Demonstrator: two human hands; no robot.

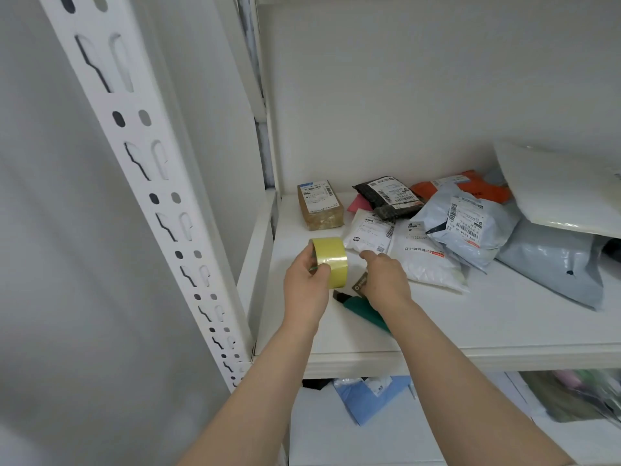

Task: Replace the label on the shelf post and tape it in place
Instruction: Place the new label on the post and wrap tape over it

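My left hand (pixel 307 284) grips a roll of yellowish clear tape (pixel 331 260) just above the white shelf board (pixel 504 317). My right hand (pixel 384 275) is beside the roll, fingers curled, with a small brown card or label (pixel 359 284) showing under its fingers. Whether the hand holds that card I cannot tell. A green-handled utility knife (pixel 359 306) lies on the shelf under my right wrist. The white perforated shelf post (pixel 161 183) runs diagonally at the left, with no label visible on it.
Several parcels sit at the back of the shelf: a brown box (pixel 321 205), a black bag (pixel 389 196), white and grey mailers (pixel 463 223), an orange bag (pixel 484 186). A lower shelf holds a blue bag (pixel 373 398).
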